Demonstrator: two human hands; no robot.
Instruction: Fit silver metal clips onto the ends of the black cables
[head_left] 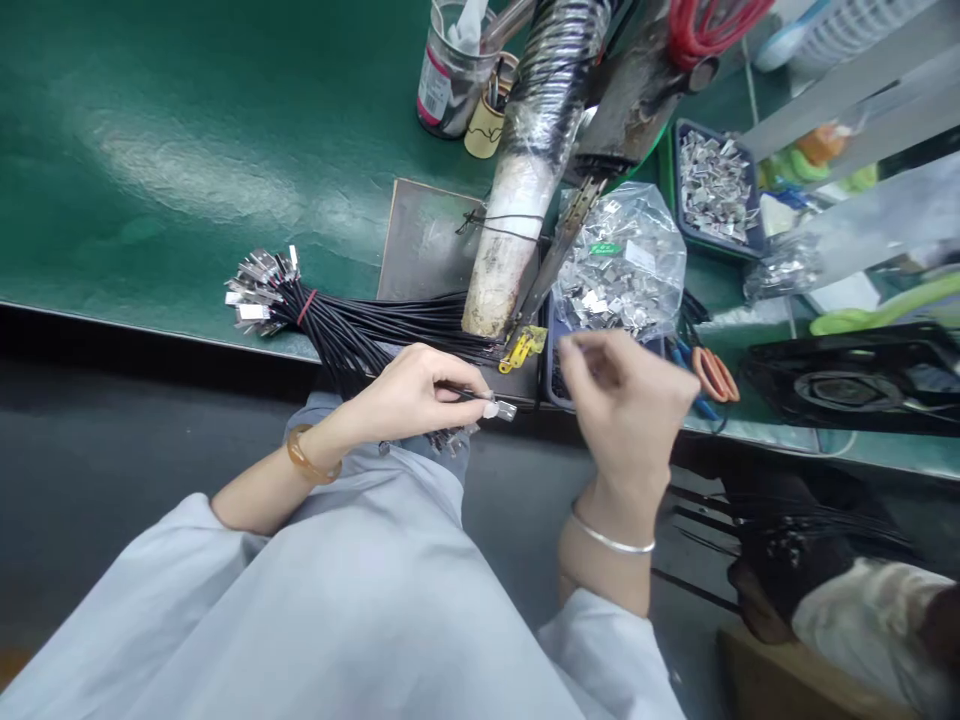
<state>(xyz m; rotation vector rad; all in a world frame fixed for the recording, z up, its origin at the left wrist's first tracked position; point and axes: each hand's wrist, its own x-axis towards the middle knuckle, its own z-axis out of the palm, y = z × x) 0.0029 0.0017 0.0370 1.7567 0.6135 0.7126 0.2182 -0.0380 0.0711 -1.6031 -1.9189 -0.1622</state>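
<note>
My left hand (420, 395) is closed in a pinch on a thin black cable with a small metal connector (505, 409) at its tip, held over my lap. A bundle of black cables (352, 325) runs from under that hand across the green table edge to a cluster of metal ends (255, 288) on the left. My right hand (626, 395) is raised beside it, fingers curled and blurred, just below a clear bag of metal shells (626, 262). Whether it holds a shell I cannot make out.
A plastic-wrapped press column (525, 190) stands on a dark base plate (424, 240). A blue tray of metal parts (716, 185) and a jar (450, 70) sit behind. Orange-handled scissors (716, 375) lie at right, near a black fan (855, 380). Another person's sleeve (862, 610) shows at lower right.
</note>
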